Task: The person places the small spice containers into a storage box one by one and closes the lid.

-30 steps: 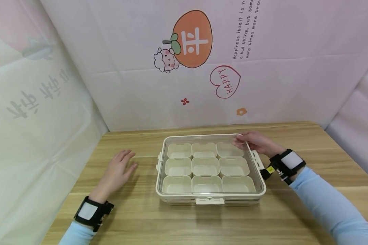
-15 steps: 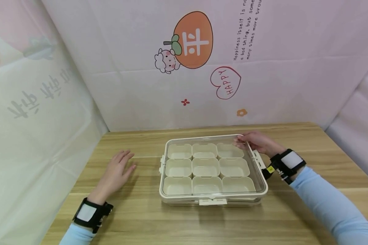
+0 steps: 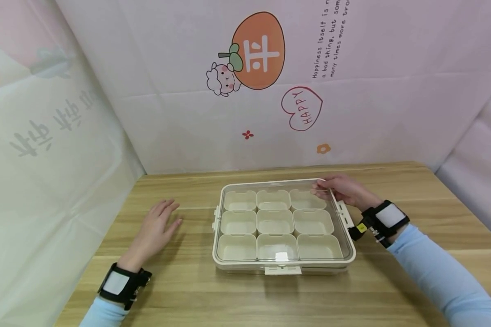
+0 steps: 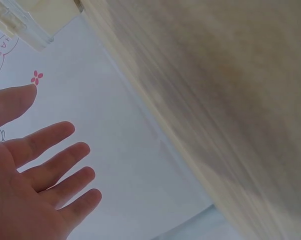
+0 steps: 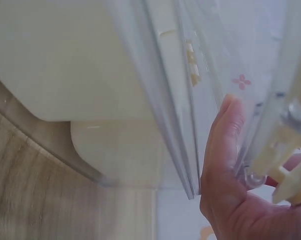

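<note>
A clear storage box (image 5: 115, 145) with several cream inner cups (image 3: 275, 221) stands on the wooden table. Its clear lid (image 3: 348, 247), with a cream rim and side latches, sits slightly askew over it. At the far right corner my right hand (image 3: 345, 188) grips the lid; some fingers show through the clear plastic. The right wrist view has the thumb (image 5: 224, 135) between the box wall and the lid, which stand apart there. Left of the box, my left hand (image 3: 153, 229) holds nothing, its fingers (image 4: 55, 167) spread and relaxed.
Behind the wooden table (image 3: 245, 302) hangs a white printed cloth (image 3: 180, 127). Another pale cloth (image 3: 57, 190) closes off the left side. A cream latch (image 3: 283, 270) sticks out at the front of the lid.
The lid has shifted slightly to the right over the box, with my right hand still on its corner. My left hand has barely moved.
</note>
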`<state>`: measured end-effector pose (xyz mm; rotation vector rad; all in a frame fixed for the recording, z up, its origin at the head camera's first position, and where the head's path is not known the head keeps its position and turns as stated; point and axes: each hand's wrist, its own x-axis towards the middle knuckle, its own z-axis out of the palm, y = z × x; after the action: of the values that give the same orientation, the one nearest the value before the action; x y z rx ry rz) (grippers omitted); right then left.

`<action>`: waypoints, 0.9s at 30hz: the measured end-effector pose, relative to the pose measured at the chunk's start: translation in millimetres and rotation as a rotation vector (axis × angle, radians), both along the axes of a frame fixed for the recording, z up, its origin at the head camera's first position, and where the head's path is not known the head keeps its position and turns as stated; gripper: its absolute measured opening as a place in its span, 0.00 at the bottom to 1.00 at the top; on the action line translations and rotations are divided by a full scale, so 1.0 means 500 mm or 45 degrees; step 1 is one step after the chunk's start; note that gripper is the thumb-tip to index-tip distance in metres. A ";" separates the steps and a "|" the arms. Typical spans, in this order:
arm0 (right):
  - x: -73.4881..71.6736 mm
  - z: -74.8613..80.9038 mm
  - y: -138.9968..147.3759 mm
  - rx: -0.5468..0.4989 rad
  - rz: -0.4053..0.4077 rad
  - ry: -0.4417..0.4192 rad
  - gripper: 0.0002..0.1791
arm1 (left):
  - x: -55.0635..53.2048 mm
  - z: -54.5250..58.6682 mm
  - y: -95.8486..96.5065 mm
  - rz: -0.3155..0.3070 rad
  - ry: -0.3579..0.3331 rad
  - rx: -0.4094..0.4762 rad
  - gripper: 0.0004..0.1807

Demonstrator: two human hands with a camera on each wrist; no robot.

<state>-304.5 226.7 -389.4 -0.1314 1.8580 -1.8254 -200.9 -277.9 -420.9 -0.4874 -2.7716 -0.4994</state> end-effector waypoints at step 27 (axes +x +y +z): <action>0.019 0.010 -0.003 0.715 -0.119 0.442 0.27 | 0.001 0.006 -0.001 0.006 -0.039 0.004 0.27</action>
<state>-294.9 225.5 -384.5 -0.1668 2.5876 -1.3259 -200.6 -278.6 -418.1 -0.4766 -2.7998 -0.5148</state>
